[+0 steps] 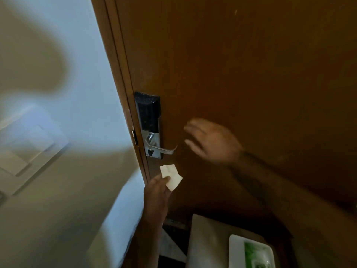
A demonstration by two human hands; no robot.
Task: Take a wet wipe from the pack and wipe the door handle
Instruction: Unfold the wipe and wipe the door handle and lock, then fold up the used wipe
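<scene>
Your left hand (156,192) has the wet wipe (171,176) pinched in its fingers just below the door handle (164,149), whose lever runs sideways pointing right, while your right hand (212,142) hovers spread, empty.

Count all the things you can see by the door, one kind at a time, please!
Hands: 2, left hand and right hand
Wet wipe: 1
Door handle: 1
Electronic lock: 1
Wipe pack: 1
Door: 1
Total: 7
</scene>
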